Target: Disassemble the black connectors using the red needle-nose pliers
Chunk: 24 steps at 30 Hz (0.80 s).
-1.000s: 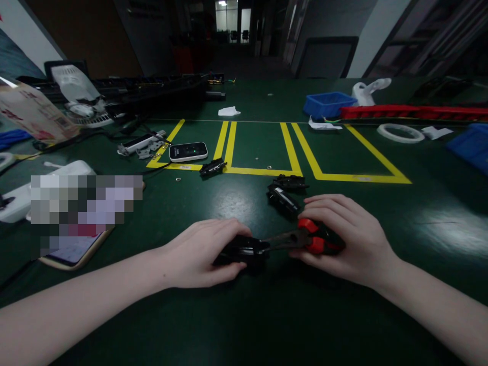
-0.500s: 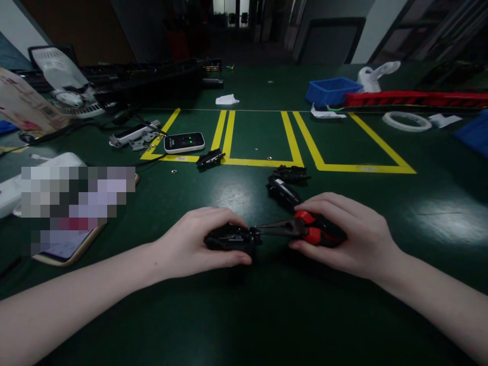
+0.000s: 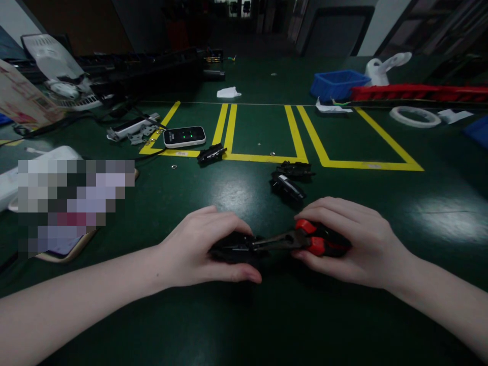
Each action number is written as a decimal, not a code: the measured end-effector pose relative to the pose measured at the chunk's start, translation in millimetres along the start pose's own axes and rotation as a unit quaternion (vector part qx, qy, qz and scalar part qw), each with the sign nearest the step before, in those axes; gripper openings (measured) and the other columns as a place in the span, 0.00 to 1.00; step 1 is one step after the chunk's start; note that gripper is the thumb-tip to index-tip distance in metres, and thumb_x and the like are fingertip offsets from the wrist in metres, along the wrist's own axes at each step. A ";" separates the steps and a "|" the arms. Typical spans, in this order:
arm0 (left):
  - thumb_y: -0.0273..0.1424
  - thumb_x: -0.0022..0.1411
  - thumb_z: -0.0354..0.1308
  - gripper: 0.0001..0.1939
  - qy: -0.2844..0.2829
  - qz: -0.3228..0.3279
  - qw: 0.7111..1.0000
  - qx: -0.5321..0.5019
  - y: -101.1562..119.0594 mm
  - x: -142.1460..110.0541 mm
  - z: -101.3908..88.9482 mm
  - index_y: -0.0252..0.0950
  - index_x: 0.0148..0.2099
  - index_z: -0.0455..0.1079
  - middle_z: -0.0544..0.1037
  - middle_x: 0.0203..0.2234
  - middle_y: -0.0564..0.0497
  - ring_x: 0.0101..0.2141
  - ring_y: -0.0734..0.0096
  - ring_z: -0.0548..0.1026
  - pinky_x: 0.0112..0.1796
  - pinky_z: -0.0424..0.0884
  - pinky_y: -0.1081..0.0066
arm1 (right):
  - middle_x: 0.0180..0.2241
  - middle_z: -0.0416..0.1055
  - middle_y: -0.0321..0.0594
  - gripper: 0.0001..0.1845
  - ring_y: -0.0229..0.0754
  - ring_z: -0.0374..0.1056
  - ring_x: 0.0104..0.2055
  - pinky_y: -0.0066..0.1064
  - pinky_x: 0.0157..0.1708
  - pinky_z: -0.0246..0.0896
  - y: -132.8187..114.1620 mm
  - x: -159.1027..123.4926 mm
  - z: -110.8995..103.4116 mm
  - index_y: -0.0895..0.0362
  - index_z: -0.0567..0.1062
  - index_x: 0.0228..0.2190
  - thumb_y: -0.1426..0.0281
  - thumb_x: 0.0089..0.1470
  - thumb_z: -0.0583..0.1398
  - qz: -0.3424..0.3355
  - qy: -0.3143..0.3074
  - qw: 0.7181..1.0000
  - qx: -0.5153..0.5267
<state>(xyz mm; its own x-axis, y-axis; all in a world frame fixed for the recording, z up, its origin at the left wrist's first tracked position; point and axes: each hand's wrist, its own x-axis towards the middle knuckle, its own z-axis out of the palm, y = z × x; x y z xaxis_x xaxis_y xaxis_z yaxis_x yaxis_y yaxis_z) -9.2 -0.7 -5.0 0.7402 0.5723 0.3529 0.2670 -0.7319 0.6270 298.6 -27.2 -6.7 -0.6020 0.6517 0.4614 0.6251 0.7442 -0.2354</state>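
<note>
Grips black moulded plastic part (image 3: 233, 248) in half-curled left fingers (image 3: 229, 222) and red-handled metal pliers (image 3: 282, 241) in closed right fingers (image 3: 328, 209). Has pliers at part's end, mid-work; cannot confirm amount finished or left.

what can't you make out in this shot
All in the head view:
- Far end of the black part: hidden by the left hand.
- Plier tips' exact contact with it: dark, blurred.
- Ends of the pliers' handles: hidden by the right hand.
- Phone screen: mostly pixelated.
- Right-hand blue container: cut off by the right edge.
</note>
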 end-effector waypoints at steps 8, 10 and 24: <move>0.53 0.74 0.61 0.24 0.004 0.026 1.000 0.013 -1.7 0.9 -0.3 0.35 0.51 0.74 0.84 0.36 0.52 0.34 0.70 0.78 0.37 0.68 0.69 | 0.38 0.78 0.41 0.14 0.45 0.76 0.37 0.37 0.34 0.71 3.2 -2.0 1.5 0.53 0.74 0.46 0.56 0.69 0.61 -0.006 0.000 1.000 -0.020; 0.53 0.74 0.61 0.24 0.007 0.022 1.000 0.014 -1.3 0.6 -0.6 0.35 0.50 0.74 0.84 0.36 0.53 0.34 0.70 0.78 0.37 0.67 0.68 | 0.38 0.78 0.41 0.13 0.45 0.76 0.36 0.37 0.33 0.71 1.7 -2.0 1.6 0.53 0.73 0.45 0.56 0.70 0.61 -0.002 -0.003 1.000 -0.020; 0.53 0.64 0.72 0.25 -0.007 -0.054 0.996 0.078 3.5 2.2 -4.1 0.36 0.48 0.79 0.85 0.37 0.51 0.36 0.65 0.78 0.37 0.61 0.65 | 0.35 0.77 0.42 0.12 0.44 0.73 0.32 0.35 0.29 0.66 -5.4 -2.3 -0.7 0.54 0.73 0.42 0.57 0.70 0.59 0.001 -0.019 0.997 -0.073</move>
<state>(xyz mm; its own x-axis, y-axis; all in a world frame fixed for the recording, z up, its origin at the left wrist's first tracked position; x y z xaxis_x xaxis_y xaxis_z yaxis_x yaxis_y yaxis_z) -9.1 -0.4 0.9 0.7107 0.6459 0.2786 0.4366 -0.7156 0.5453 297.0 -32.8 -5.9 -0.6175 0.6603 0.4274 0.6907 0.7152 -0.1071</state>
